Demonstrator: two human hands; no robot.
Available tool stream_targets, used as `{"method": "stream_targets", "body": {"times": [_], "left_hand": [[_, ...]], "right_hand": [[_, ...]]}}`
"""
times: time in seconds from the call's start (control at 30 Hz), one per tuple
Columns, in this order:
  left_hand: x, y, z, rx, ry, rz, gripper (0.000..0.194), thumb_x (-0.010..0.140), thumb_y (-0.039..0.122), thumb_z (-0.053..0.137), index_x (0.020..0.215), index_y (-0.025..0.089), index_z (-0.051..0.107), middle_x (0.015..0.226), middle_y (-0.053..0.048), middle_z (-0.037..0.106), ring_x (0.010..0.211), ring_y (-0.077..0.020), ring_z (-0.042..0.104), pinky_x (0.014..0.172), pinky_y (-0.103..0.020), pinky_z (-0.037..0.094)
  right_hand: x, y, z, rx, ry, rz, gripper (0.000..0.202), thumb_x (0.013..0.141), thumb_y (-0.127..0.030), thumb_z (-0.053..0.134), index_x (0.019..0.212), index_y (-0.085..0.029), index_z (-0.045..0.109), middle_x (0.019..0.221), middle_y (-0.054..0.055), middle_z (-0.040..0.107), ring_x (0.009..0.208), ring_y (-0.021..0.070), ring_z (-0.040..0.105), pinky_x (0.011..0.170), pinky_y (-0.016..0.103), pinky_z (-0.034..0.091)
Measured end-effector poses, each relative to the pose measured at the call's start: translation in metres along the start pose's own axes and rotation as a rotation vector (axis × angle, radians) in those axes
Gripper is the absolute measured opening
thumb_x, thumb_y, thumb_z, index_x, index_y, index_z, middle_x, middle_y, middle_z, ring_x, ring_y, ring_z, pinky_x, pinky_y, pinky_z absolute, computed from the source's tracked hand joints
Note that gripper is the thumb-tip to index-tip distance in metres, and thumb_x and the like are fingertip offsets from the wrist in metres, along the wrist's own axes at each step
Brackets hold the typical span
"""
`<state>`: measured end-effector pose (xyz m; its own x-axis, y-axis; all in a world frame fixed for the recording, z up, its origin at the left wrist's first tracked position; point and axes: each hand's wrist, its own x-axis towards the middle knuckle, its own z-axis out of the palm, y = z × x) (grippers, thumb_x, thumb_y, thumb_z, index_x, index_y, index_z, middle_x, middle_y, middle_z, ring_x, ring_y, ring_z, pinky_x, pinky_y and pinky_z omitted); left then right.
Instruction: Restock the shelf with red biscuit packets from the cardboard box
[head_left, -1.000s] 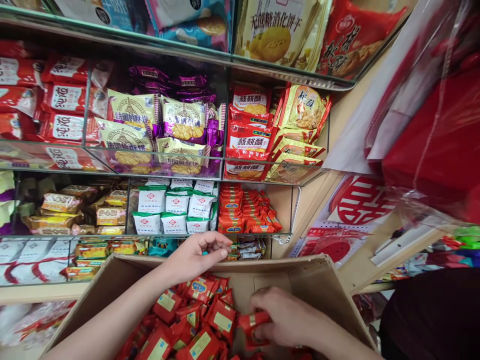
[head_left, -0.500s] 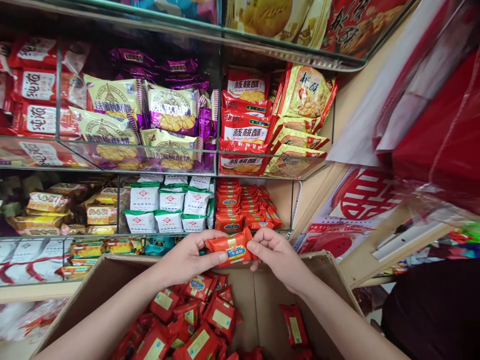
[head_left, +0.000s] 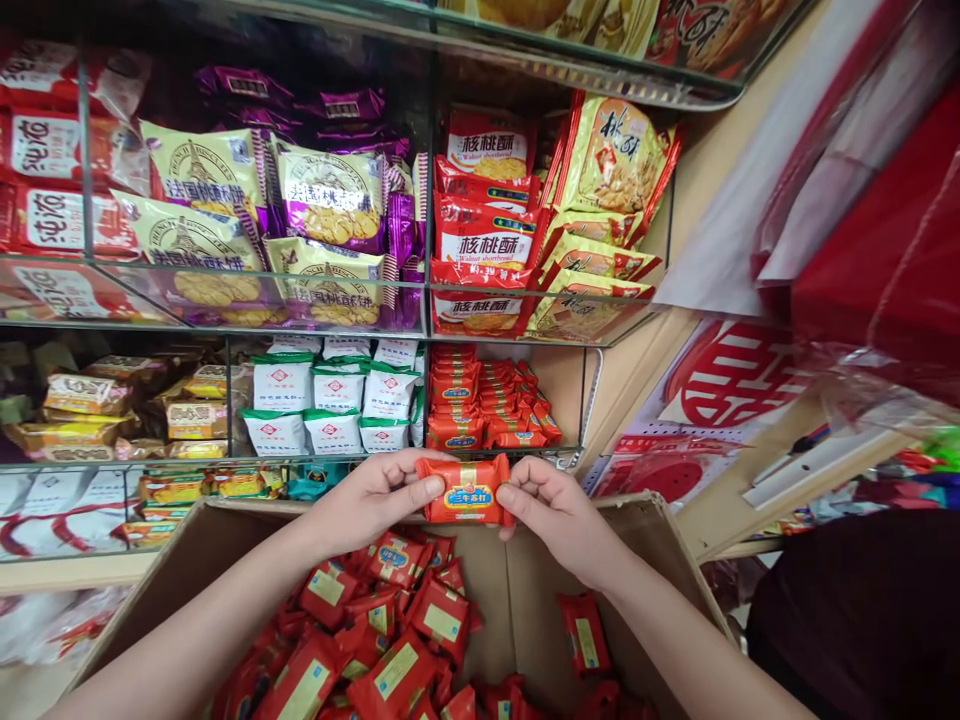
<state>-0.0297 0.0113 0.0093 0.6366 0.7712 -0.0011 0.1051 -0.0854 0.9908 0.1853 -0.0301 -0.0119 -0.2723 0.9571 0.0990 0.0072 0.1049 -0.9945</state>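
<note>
Between my two hands is a small red biscuit packet (head_left: 466, 492), its blue and gold label turned towards me. My left hand (head_left: 397, 497) pinches its left end, thumb in front. At the other end, my right hand (head_left: 536, 500) grips the packet's right edge between thumb and fingers. Below my hands, a cardboard box (head_left: 517, 570) holds many loose red packets (head_left: 442, 620) of the same kind, most heaped on its left side. Just beyond my hands, matching red packets (head_left: 517, 400) stand stacked in a shelf compartment.
White and green packets (head_left: 337, 395) fill the neighbouring compartment. Walnut shortbread packs (head_left: 487, 240) sit on the shelf above, behind a glass front (head_left: 315, 300). At the right hang red and white wrapped goods (head_left: 877, 230). A dark rounded shape (head_left: 855, 610) is at lower right.
The packet in my hands has turned level, with its label facing me more squarely. The view has tilted down slightly, so the shelves appear higher. Both hands keep their hold.
</note>
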Motion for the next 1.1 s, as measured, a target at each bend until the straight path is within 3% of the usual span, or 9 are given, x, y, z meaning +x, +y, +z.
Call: {"method": "stream_targets", "body": {"times": [0.33, 0.4, 0.5, 0.63, 0.77, 0.93, 1.1], "left_hand": [[0.0010, 0.0028, -0.0016, -0.044, -0.076, 0.023, 0.036, 0.085, 0.039, 0.048, 0.110, 0.014, 0.059, 0.100, -0.007, 0.067, 0.092, -0.0204, 0.061, 0.088, -0.033, 0.044], [0.0010, 0.0031, -0.0014, -0.036, -0.074, 0.021, 0.037, 0.085, 0.039, 0.048, 0.110, 0.015, 0.059, 0.099, -0.007, 0.068, 0.091, -0.0204, 0.061, 0.087, -0.033, 0.044], [0.0009, 0.0020, -0.0013, -0.032, -0.075, 0.020, 0.037, 0.085, 0.039, 0.048, 0.109, 0.015, 0.060, 0.099, -0.006, 0.067, 0.091, -0.0204, 0.061, 0.088, -0.032, 0.044], [0.0008, -0.0002, -0.0014, -0.044, -0.084, 0.020, 0.036, 0.086, 0.038, 0.047, 0.112, 0.016, 0.058, 0.104, -0.006, 0.066, 0.096, -0.0203, 0.060, 0.089, -0.032, 0.043], [0.0012, -0.0004, -0.0012, -0.041, -0.076, -0.007, 0.040, 0.084, 0.041, 0.048, 0.114, 0.015, 0.056, 0.103, -0.007, 0.066, 0.096, -0.0218, 0.059, 0.089, -0.035, 0.043], [0.0006, 0.0009, -0.0009, -0.016, -0.063, -0.003, 0.041, 0.085, 0.042, 0.047, 0.115, 0.015, 0.056, 0.105, -0.007, 0.066, 0.096, -0.0220, 0.060, 0.090, -0.035, 0.043], [-0.0006, 0.0004, -0.0008, 0.014, -0.038, 0.012, 0.038, 0.085, 0.041, 0.048, 0.112, 0.015, 0.058, 0.098, -0.005, 0.068, 0.093, -0.0202, 0.061, 0.087, -0.031, 0.044]], "right_hand": [[-0.0013, 0.0002, 0.0012, 0.014, 0.008, -0.008, 0.025, 0.079, -0.041, 0.057, 0.076, -0.018, 0.047, 0.066, -0.003, 0.055, 0.056, 0.0093, 0.056, 0.056, 0.025, 0.045], [-0.0011, 0.0004, 0.0030, 0.067, 0.011, -0.005, 0.026, 0.076, -0.039, 0.061, 0.086, -0.019, 0.048, 0.071, -0.002, 0.057, 0.058, 0.0095, 0.056, 0.058, 0.026, 0.047], [-0.0017, 0.0023, 0.0044, 0.115, 0.006, -0.009, 0.045, 0.071, -0.034, 0.067, 0.107, -0.021, 0.043, 0.078, -0.001, 0.060, 0.063, 0.0106, 0.056, 0.060, 0.027, 0.048], [-0.0035, 0.0052, 0.0048, 0.047, -0.011, -0.051, 0.051, 0.073, -0.030, 0.065, 0.117, -0.023, 0.040, 0.083, 0.000, 0.059, 0.067, 0.0106, 0.055, 0.062, 0.027, 0.048], [-0.0049, 0.0040, 0.0061, -0.043, -0.009, -0.063, 0.045, 0.076, -0.031, 0.061, 0.117, -0.022, 0.043, 0.083, 0.001, 0.059, 0.066, 0.0109, 0.055, 0.062, 0.028, 0.048], [-0.0058, 0.0027, 0.0076, -0.096, -0.014, -0.128, 0.054, 0.080, -0.029, 0.057, 0.128, -0.026, 0.034, 0.085, 0.000, 0.059, 0.067, 0.0106, 0.054, 0.062, 0.027, 0.047], [-0.0057, 0.0046, 0.0074, -0.100, -0.065, -0.120, 0.038, 0.080, -0.028, 0.056, 0.116, -0.025, 0.042, 0.095, 0.002, 0.062, 0.072, 0.0115, 0.056, 0.061, 0.025, 0.047]]}}
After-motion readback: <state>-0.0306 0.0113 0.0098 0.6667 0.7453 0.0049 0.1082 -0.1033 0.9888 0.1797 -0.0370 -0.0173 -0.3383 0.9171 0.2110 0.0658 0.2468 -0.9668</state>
